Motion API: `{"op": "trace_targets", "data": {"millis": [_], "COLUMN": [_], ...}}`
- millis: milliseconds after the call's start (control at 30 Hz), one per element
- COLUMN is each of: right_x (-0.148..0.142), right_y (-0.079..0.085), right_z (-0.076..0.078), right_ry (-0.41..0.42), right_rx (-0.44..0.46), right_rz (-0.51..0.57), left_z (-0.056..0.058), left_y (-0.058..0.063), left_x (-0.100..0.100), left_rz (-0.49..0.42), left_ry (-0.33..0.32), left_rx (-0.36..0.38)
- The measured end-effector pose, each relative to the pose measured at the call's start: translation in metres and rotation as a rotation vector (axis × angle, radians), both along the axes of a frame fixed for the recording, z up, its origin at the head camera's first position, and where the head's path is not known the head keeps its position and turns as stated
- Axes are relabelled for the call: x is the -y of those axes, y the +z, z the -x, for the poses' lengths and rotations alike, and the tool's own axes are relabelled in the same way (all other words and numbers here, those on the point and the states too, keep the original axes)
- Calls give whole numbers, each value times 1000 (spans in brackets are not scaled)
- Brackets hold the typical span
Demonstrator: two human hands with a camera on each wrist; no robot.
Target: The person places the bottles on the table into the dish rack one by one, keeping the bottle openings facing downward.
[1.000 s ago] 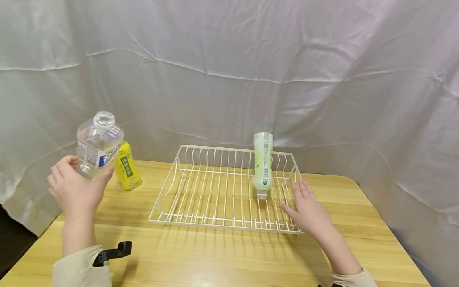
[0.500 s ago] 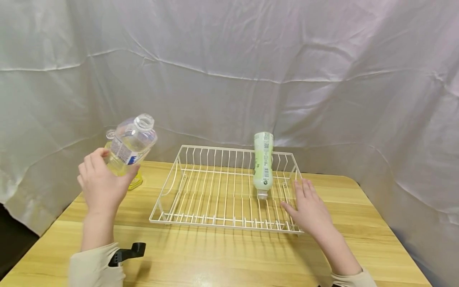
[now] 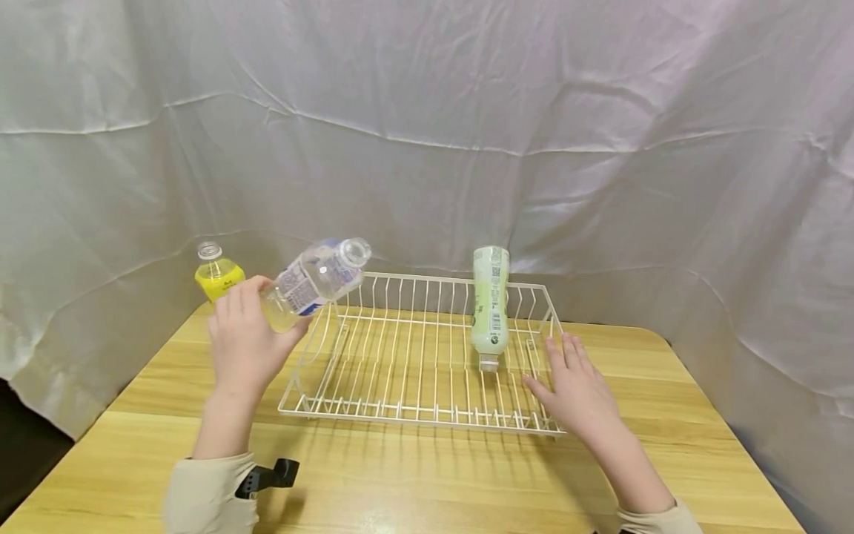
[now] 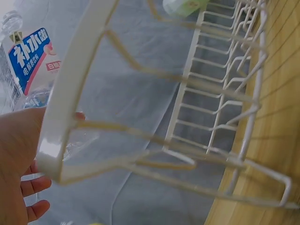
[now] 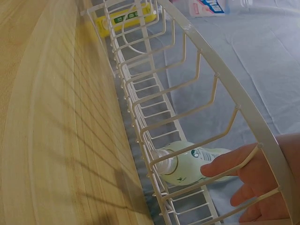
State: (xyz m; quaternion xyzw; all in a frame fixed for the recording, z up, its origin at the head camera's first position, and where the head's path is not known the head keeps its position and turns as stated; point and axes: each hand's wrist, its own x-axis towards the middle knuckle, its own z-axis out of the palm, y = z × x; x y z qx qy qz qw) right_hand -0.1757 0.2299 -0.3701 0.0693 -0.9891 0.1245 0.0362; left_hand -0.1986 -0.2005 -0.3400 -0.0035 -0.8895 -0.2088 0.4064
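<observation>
In the head view my left hand [image 3: 247,337] grips a clear plastic bottle [image 3: 316,282] by its base end. The bottle is uncapped and tilted, its mouth towards the upper right, above the left end of a white wire dish rack [image 3: 420,424]. Its blue and white label [image 4: 32,58] shows in the left wrist view. A pale green bottle [image 3: 490,300] leans neck-down in the right part of the rack. My right hand [image 3: 577,389] rests with extended fingers at the rack's right side, near that green bottle.
A yellow-labelled bottle [image 3: 219,276] stands behind my left hand, partly hidden by it. The wooden table [image 3: 400,482] runs under the rack, and a grey curtain [image 3: 427,148] hangs close behind and at both sides.
My left hand has carried the clear bottle rightward from beside the yellow bottle to the rack's left end, tilting it further over. The right hand and the green bottle stay put.
</observation>
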Motion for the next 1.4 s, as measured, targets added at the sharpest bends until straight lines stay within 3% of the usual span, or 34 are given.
{"op": "trace_targets", "data": {"millis": [533,800,1067,1300,1400], "right_x": [-1,0,8,19,21], "right_y": [-3,-2,-1,-3,-4], "right_z": [1,1,1,1,2], "right_ry": [19,64,158,361,434], "right_rx": [-11,-75,-309,-628,-693], "right_rz": [6,23,40,147,163], "left_z": [-3,-5,-5,-7,-8], "left_y": [-8,-12,-16,-22,-24], "left_x": [-34,-54,-73,-88,-93], "left_rz": [172,256,306,362,380], "left_ry": [-128,-176,-217,-259,-278], "left_rx": [36,30,21,32,41]}}
